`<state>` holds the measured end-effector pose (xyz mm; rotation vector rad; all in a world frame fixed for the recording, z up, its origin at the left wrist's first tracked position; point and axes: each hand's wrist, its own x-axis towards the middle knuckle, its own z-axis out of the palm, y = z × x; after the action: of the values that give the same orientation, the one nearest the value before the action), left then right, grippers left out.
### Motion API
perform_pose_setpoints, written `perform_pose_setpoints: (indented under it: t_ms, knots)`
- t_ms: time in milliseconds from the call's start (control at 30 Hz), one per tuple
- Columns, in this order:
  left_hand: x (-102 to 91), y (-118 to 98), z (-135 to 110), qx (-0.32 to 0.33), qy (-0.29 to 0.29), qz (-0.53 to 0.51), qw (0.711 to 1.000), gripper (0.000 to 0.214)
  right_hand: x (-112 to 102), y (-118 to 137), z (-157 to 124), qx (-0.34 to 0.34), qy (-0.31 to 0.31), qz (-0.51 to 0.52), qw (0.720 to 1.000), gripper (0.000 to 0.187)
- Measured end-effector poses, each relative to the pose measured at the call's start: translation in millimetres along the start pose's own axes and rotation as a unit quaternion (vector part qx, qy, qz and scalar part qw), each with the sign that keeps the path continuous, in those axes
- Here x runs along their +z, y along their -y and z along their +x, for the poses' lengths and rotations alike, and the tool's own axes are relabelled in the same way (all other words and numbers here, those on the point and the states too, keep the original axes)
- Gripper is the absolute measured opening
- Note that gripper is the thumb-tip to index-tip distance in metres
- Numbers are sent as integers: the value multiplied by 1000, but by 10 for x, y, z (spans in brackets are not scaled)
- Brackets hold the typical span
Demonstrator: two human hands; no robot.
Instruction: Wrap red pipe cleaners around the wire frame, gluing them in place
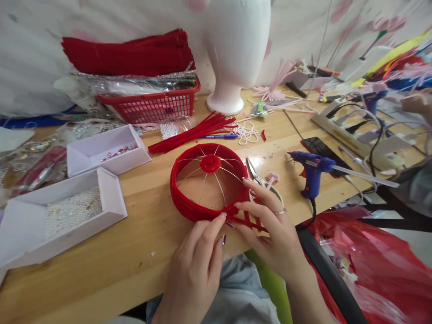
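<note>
The wooden table (pixel 141 245) bears a red hoop (pixel 189 208), glue gun (pixel 312 173), pearl tray (pixel 113 203).

A slim silver ring (pixel 281 211) is worn on one finger of the right hand (pixel 270 229), at about 2 o'clock from the back of that hand. The nails (pixel 223 240) of the left hand (pixel 197 265) and of the right are painted in a dark, glossy, metallic shade and are kept fairly short. Both forearms are seen uncovered. At 6 o'clock in the view, a pale blue-grey garment (pixel 236 288) is worn over the lap.
</note>
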<state>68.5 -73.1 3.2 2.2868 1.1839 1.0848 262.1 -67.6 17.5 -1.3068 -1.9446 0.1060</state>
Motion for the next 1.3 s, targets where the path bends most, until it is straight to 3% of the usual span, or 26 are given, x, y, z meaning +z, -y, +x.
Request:
perform_pose_setpoints:
  t_ms: [233,467,700,867,1067,1300]
  knots:
    - [-72,15,22,24,-18,-50,998,45,-102,-67,21,-12,22,32,999,13]
    - [-52,-20,30,11,-34,-25,999,35,-194,-165,233,-14,36,22,999,10]
    - [1,0,-6,-12,-42,-5,999,35,-113,-270,359,-21,8,27,999,9]
    - [-28,101,-110,-50,-59,0,997,38,23,0,402,4,-5,37,999,8]
    - [-106,175,-203,-81,-106,-19,991,36,113,428,393,35,57,26,997,9]
    - [-77,121,-153,-63,-100,-12,993,30,94,395,451,33,65,39,997,10]
